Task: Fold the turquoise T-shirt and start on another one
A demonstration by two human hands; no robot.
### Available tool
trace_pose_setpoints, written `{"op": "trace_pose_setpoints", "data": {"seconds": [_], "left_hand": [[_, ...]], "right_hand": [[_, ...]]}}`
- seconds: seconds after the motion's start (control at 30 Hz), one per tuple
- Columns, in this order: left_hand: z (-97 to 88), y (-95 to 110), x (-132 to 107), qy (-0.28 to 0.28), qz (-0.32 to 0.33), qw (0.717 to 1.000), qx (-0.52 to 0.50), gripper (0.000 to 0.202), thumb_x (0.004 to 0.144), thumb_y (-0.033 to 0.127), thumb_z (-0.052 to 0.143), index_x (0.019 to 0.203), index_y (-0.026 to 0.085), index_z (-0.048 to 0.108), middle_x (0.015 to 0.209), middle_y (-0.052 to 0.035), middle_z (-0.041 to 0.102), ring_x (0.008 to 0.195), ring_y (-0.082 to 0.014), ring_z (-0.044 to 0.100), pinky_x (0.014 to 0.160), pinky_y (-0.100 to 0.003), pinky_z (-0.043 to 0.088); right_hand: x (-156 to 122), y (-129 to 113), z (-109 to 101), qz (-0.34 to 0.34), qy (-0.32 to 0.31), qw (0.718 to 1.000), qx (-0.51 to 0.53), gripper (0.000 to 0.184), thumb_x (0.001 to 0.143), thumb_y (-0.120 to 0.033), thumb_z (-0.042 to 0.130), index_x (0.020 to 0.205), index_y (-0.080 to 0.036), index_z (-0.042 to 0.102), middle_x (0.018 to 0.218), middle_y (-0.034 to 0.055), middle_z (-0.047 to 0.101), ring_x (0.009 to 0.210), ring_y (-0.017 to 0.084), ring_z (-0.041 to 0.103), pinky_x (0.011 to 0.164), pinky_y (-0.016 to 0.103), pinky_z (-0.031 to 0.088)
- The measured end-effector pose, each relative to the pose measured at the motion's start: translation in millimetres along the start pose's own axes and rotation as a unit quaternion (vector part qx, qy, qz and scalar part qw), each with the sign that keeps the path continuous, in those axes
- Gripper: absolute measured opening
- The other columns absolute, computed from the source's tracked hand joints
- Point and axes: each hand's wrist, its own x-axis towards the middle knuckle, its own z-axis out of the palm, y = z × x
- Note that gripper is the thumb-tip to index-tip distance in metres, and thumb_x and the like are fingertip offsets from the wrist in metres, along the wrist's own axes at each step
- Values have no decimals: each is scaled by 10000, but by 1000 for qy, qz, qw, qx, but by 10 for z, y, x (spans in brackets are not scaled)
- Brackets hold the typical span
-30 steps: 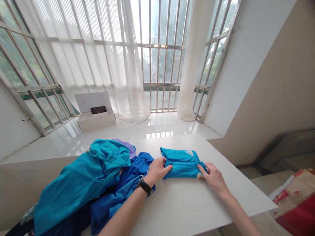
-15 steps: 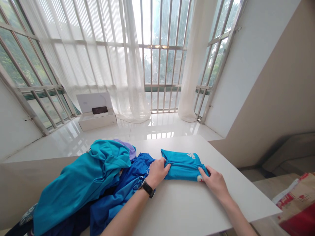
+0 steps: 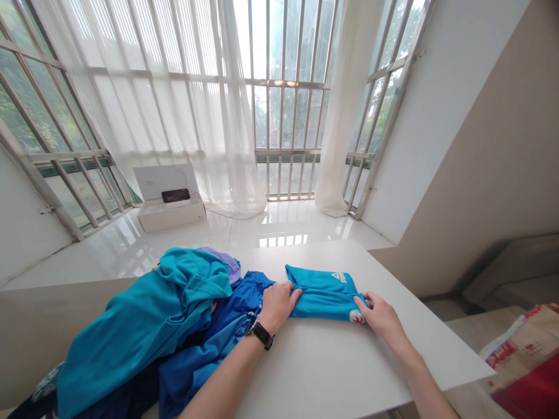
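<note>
The left hand (image 3: 277, 307) is narrow, its fingers curled over the left end of the folded teal shirt (image 3: 323, 295) and holding it. The right hand (image 3: 379, 317) is narrow too, its fingertips pinching the shirt's right end. The shirt lies flat on the white table (image 3: 336, 366), between the hands and touching both, with a white logo (image 3: 338, 277) on its far side. Just left of the left hand sits a heaped pile of clothes (image 3: 144, 326) in teal, blue and lilac, touching that hand's wrist. A black watch (image 3: 261, 335) circles the left wrist. Below and right of the right hand, off the table, lies a red-and-tan bag (image 3: 524, 355). Far ahead of the left hand, on the floor, stands a white box (image 3: 170, 213) with a dark phone (image 3: 176, 195) on it.
</note>
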Motion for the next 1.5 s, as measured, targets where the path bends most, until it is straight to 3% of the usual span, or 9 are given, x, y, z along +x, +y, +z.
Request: {"op": "trace_pose_setpoints", "data": {"seconds": [0.2,0.33,0.43,0.63,0.87,1.0,1.2,1.37,1.5], "left_hand": [[-22,-16,-29,26,37,999,-30,258,942,404,573,1124,225,605,1002,-47,699,902,-228,665,766,-302,473],[-45,28,-50,84,192,978,14,244,955,211,539,1191,232,595,1287,-63,597,1145,-244,558,990,-368,424],[-17,38,-47,43,278,959,8,288,980,122,451,1148,252,645,1239,-39,635,1138,-215,556,997,-345,416],[28,-21,-13,7,262,965,9,293,989,135,447,1124,252,681,1119,-40,674,1044,-203,585,913,-334,446],[-148,169,-164,110,293,947,69,260,985,130,415,1042,217,653,1148,-84,631,1048,-243,551,897,-395,430],[-142,284,-291,55,300,951,48,187,951,201,466,952,200,653,938,-82,646,897,-235,583,804,-382,436],[-146,131,-211,25,166,986,-9,362,1005,392,389,958,206,696,1026,-95,697,989,-254,610,891,-400,434],[-33,63,-237,-24,203,979,2,707,885,693,489,1389,197,505,1471,-159,478,1359,-373,400,1092,-555,328],[14,39,-222,8,227,972,59,718,876,595,595,1459,220,408,1574,-156,323,1466,-390,207,1158,-601,217]], "right_hand": [[74,12,11,-2,17,1000,-6,408,771,-636,462,746,-248,585,683,35,677,658,213,629,606,301,434],[24,14,31,7,58,998,36,362,725,-584,501,857,-257,585,799,34,719,708,210,667,662,309,466],[7,10,12,-4,46,998,52,341,719,-553,501,844,-256,612,846,46,741,729,214,678,690,319,478],[63,-25,-77,-25,14,998,55,313,699,-544,542,714,-250,648,752,37,740,728,222,677,679,312,489],[-69,-110,-93,3,-9,998,64,311,700,-535,541,592,-244,560,597,34,685,564,217,652,512,307,473],[-503,-368,117,60,-122,976,173,340,751,-581,492,646,-258,499,474,-1,614,425,190,613,422,283,444],[-1008,-767,144,-40,-312,913,261,485,804,-604,529,1068,-204,604,749,28,714,505,168,660,396,236,409],[-610,-663,-92,-143,-65,981,115,355,871,-518,480,932,-232,682,958,75,721,876,236,676,745,341,520],[-540,-616,18,-172,-59,983,25,335,920,-464,422,884,-253,680,938,57,682,813,216,661,751,342,500]]}}
